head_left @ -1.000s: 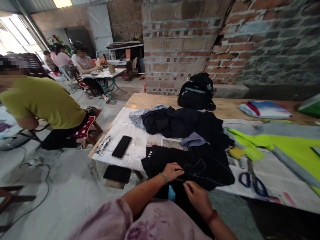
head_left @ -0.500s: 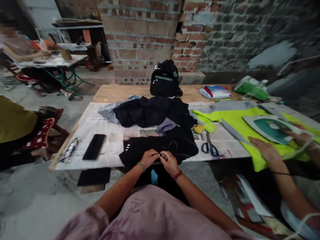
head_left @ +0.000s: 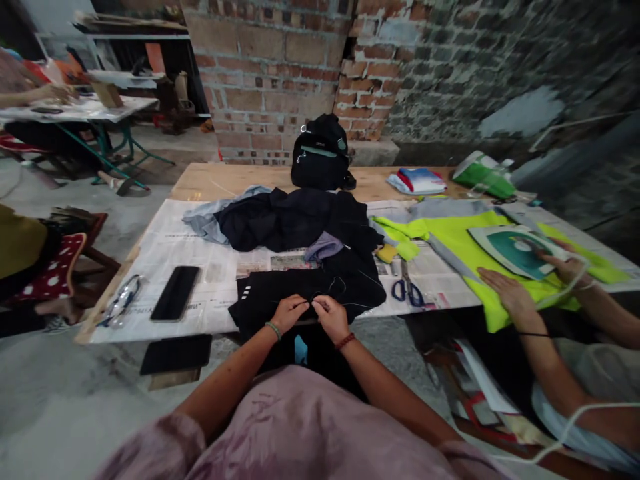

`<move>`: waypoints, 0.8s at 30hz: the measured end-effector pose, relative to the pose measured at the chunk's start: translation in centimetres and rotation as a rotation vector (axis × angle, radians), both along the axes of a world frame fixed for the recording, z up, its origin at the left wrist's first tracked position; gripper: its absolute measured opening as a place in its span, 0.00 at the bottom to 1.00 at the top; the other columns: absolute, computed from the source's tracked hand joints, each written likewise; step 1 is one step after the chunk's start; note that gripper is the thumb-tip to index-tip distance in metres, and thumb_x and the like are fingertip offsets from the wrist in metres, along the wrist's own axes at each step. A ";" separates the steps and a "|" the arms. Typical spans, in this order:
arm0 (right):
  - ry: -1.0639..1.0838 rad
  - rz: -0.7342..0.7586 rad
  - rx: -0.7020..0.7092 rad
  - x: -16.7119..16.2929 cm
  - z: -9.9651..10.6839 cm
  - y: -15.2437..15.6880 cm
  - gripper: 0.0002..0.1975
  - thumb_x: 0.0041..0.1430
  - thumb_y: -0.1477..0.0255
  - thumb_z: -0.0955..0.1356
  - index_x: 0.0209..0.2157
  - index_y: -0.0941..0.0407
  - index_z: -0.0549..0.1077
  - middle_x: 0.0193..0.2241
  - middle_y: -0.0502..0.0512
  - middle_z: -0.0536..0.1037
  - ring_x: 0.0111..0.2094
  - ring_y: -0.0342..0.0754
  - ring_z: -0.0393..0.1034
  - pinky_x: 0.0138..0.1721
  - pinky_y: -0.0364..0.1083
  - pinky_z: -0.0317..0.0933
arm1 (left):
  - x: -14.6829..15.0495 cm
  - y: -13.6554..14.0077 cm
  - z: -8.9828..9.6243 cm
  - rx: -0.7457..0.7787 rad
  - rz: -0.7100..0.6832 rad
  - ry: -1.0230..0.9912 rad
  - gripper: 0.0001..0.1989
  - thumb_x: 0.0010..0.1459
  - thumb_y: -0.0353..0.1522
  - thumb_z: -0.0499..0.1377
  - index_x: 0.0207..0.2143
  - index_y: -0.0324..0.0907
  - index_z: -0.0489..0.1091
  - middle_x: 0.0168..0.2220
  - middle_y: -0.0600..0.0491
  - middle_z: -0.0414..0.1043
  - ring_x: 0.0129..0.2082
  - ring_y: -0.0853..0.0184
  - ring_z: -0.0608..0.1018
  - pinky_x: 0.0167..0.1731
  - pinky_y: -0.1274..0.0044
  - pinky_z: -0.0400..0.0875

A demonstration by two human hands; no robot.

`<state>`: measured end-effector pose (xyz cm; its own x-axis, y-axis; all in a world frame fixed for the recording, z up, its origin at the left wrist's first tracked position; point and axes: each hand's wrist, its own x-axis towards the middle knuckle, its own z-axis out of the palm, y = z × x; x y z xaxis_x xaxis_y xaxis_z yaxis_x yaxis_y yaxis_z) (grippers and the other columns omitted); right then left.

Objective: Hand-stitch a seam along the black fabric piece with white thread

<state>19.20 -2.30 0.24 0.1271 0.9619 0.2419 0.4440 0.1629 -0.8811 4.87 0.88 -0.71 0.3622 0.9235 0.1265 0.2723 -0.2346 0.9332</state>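
Observation:
My left hand (head_left: 290, 313) and my right hand (head_left: 331, 318) meet at the front edge of the table, fingertips almost touching. Both are closed in a pinch on the edge of a black garment (head_left: 280, 285), which lies spread under and beyond them. What exactly sits between the fingertips is too small and dark to make out. A loose pale thread (head_left: 339, 283) curls on the cloth just past my right hand. Three short white bars mark the garment's left part. Scissors (head_left: 407, 291) with dark blue handles lie to its right.
Left on the paper-covered table (head_left: 150, 233) are a phone (head_left: 175, 293) and glasses (head_left: 123, 300). Behind are heaped dark clothes (head_left: 275, 217) and a black backpack (head_left: 321, 157). At right, a co-worker's hand guides an iron (head_left: 515, 250) over a neon yellow garment (head_left: 450, 243).
The view has turned slightly right, so things appear further left. My right fingers have shifted, and the fingertips of both hands now point at each other. The co-worker's hands stay at the iron.

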 end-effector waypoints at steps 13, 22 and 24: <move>0.123 0.002 0.008 0.4 0.1 -1.1 0.10 0.53 0.67 0.62 0.31 0.57 0.72 0.23 0.51 0.73 0.18 0.39 0.64 0.22 0.39 0.60 | -0.7 0.3 1.0 -0.215 0.040 -0.117 0.13 0.50 0.37 0.55 0.28 0.37 0.74 0.28 0.53 0.70 0.30 0.70 0.71 0.33 0.79 0.64; -0.126 0.024 0.123 1.3 -0.4 -2.5 0.09 0.55 0.69 0.62 0.31 0.56 0.72 0.27 0.53 0.74 0.27 0.42 0.68 0.31 0.42 0.64 | -1.0 0.1 0.8 -0.053 -0.143 0.004 0.09 0.45 0.32 0.60 0.31 0.39 0.73 0.28 0.54 0.67 0.26 0.74 0.67 0.27 0.81 0.62; -0.147 0.025 0.146 1.4 -0.2 -2.6 0.08 0.55 0.70 0.62 0.31 0.56 0.72 0.27 0.53 0.74 0.28 0.42 0.69 0.33 0.42 0.64 | -0.9 0.1 0.6 -0.027 -0.139 0.008 0.08 0.45 0.31 0.59 0.31 0.39 0.73 0.28 0.54 0.67 0.27 0.73 0.69 0.29 0.81 0.63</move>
